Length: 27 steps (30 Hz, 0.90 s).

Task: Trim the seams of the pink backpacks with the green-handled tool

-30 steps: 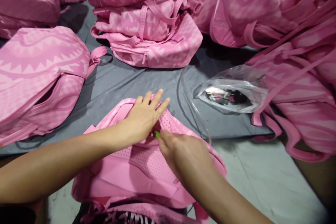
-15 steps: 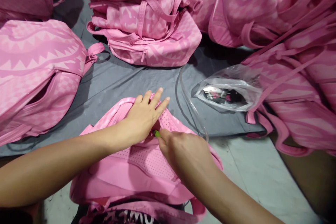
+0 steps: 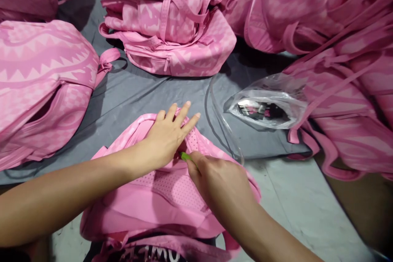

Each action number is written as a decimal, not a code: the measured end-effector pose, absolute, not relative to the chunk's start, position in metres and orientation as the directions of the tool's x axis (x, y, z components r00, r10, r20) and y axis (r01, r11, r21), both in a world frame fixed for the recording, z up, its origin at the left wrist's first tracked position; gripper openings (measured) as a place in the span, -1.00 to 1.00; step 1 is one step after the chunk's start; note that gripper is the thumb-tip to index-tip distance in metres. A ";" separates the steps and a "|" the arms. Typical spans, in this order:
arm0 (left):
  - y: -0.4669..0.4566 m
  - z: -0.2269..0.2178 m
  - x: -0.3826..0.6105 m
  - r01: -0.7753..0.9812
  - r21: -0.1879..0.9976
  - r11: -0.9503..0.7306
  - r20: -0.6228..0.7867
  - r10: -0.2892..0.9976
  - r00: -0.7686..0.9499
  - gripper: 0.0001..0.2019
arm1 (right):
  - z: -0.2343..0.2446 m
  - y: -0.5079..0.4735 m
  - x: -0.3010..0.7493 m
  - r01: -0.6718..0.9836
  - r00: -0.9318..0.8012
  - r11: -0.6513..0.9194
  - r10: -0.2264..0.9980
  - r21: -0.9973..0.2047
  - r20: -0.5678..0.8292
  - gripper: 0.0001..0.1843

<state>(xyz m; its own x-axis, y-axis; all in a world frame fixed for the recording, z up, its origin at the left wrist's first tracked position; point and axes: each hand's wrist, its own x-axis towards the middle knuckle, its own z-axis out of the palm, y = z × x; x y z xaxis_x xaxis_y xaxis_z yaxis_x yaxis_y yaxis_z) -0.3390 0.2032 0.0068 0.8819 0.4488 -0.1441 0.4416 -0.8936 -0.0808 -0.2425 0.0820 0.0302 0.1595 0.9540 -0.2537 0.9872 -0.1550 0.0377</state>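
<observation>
A pink backpack (image 3: 147, 208) lies in front of me, its dotted mesh panel facing up and a strap hanging over the near side. Spread across its far end, my left hand (image 3: 167, 135) presses flat on the fabric with the fingers apart. My right hand (image 3: 219, 180) is closed round a small tool with a bright green handle (image 3: 186, 156). The tool's tip is hidden in a fold of the backpack beside my left palm, so its kind does not show.
Stacked pink backpacks (image 3: 181, 53) stand at the back, and another backpack (image 3: 46, 90) with a gaping pocket lies left. On the right, an open clear plastic bag (image 3: 267, 108) holds dark printed pieces, near more backpacks (image 3: 344, 110). A clear strip (image 3: 222, 118) curves over the grey cloth (image 3: 123, 94).
A little more of the green handle shows, and my right hand has shifted slightly right and down. My left hand stays in place on the backpack.
</observation>
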 end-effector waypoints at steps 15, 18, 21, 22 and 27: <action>0.203 0.008 -0.337 0.409 -0.109 -0.906 -0.169 0.423 0.890 -0.03 | 0.035 0.085 -0.235 0.951 0.257 -0.297 0.916 -0.091 -0.309 -0.78; 0.205 0.008 -0.337 0.409 -0.110 -0.906 -0.183 0.423 0.887 0.00 | 0.030 0.088 -0.241 0.925 0.243 -0.315 0.920 -0.213 -0.309 -0.75; 0.205 0.008 -0.335 0.407 -0.118 -0.906 -0.210 0.423 0.881 0.03 | 0.028 0.087 -0.244 0.908 0.256 -0.334 0.919 -0.251 -0.299 -0.73; 0.205 0.008 -0.335 0.405 -0.123 -0.906 -0.211 0.422 0.882 0.03 | 0.028 0.086 -0.244 0.914 0.271 -0.340 0.917 -0.223 -0.292 -0.72; 0.205 0.008 -0.336 0.398 -0.135 -0.907 -0.191 0.418 0.888 0.06 | 0.031 0.085 -0.243 0.929 0.247 -0.307 0.931 -0.207 -0.271 -0.75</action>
<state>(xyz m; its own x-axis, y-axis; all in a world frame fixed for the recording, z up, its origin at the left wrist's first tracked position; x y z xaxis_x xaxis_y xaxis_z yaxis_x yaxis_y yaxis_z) -0.3364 0.2054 0.0075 0.8880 0.4181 -0.1914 0.3980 -0.9073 -0.1355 -0.2435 0.0849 0.0314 0.2466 0.9305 -0.2708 0.9290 -0.3065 -0.2073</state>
